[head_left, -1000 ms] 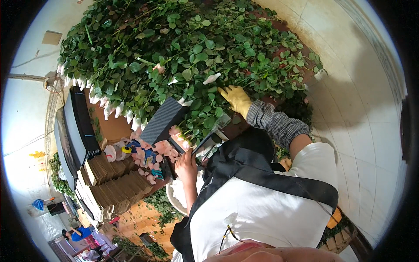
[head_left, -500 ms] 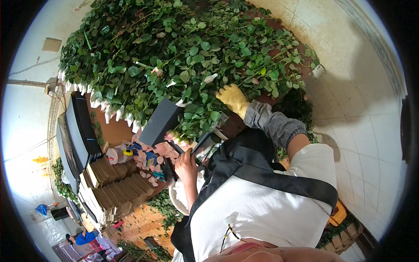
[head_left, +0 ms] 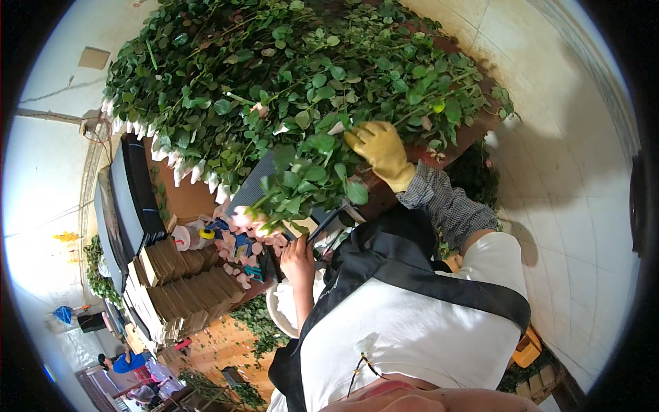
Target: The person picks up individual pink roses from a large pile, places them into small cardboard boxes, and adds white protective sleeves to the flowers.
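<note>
My right hand, in a yellow rubber glove, is closed at the lower end of a small bunch of roses; its stems are mostly hidden by leaves. The bunch's leaves stand out above a grey ribbed board, and its pale pink blooms point to the lower left. My bare left hand curls its fingers over the edge of a dark flat piece close to my apron, just below the blooms. Loose pink petals lie to its left.
A large heap of leafy rose stems covers the table, white-sleeved buds along its left side. Cardboard stacks and dark sheets stand at left. A white bucket is beside me. A person in blue is far off.
The rose bunch has come up off the heap and now covers part of the ribbed board. My right hand has shifted slightly right; my left hand stays at the dark edge.
</note>
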`<state>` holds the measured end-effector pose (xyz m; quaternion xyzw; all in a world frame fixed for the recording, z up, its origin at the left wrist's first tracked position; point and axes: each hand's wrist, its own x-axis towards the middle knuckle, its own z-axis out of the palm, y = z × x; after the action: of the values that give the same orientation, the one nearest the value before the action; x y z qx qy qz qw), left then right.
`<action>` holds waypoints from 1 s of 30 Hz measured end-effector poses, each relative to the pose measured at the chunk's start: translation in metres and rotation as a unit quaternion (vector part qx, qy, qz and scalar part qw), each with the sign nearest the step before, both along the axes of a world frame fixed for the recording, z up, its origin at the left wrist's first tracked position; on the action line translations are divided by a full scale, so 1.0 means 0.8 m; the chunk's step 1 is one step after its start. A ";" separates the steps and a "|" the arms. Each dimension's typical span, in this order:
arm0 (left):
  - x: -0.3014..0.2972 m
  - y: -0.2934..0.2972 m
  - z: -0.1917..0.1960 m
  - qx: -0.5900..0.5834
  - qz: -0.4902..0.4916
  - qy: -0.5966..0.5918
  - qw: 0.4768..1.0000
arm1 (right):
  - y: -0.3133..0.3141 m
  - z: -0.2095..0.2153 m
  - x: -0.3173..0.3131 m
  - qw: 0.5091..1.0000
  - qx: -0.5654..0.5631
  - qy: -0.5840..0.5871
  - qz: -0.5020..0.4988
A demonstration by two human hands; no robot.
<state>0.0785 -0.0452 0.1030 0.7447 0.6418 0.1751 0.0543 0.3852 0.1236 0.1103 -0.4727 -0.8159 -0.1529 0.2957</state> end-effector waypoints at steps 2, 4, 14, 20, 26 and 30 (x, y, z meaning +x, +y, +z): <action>-0.002 -0.003 0.000 -0.005 0.011 0.006 1.000 | 0.008 0.050 0.006 0.999 0.038 0.021 0.003; -0.004 -0.006 0.003 -0.008 0.009 0.011 1.000 | 0.029 0.081 0.004 0.997 0.071 0.026 -0.027; 0.005 -0.002 0.003 0.029 -0.020 0.020 0.999 | 0.244 -0.092 -0.004 0.986 -0.100 -0.118 -0.062; 0.003 -0.003 0.007 0.017 -0.002 -0.006 1.000 | 0.226 -0.110 -0.024 0.975 -0.107 -0.172 -0.092; 0.006 0.004 0.005 0.012 0.002 0.009 1.000 | 0.111 -0.007 -0.031 0.970 -0.228 -0.065 -0.050; 0.008 0.001 0.006 0.018 0.010 0.008 1.000 | 0.008 -0.037 -0.057 0.923 -0.226 0.251 0.183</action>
<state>0.0851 -0.0447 0.1077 0.7406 0.6463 0.1808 0.0340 0.3393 0.1302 0.0809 -0.3927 -0.8003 0.2158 0.3985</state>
